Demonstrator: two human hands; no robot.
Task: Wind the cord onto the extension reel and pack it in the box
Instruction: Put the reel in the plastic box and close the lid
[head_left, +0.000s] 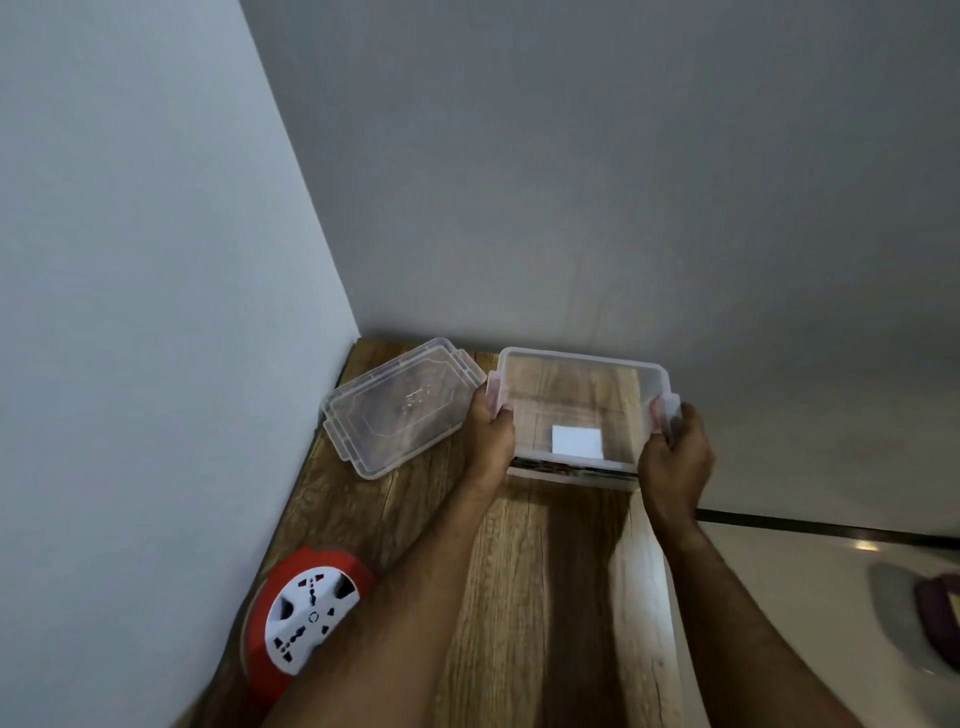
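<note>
Both hands are clamped on the clear plastic box (579, 384) at the far end of the wooden tabletop (545, 571): the left hand (493, 431) grips its left end with the thumb over the rim by the latch, and the right hand (675, 457) grips the right end the same way. The box is open and looks empty, with its near edge apparently raised off the wood, though I cannot tell for certain. Its lid (400, 405) lies flat just to the left, near the wall corner. The red and white extension reel (306, 618) sits well apart from the box at the near left, partly behind the left forearm; no loose cord is visible. The likely risks are the smooth plastic slipping from 2 end grips, the left forearm knocking the reel off the near edge, or the box nudging the lid. A white label (577, 441) shows through the box, but no writing on it or on the reel is legible.
</note>
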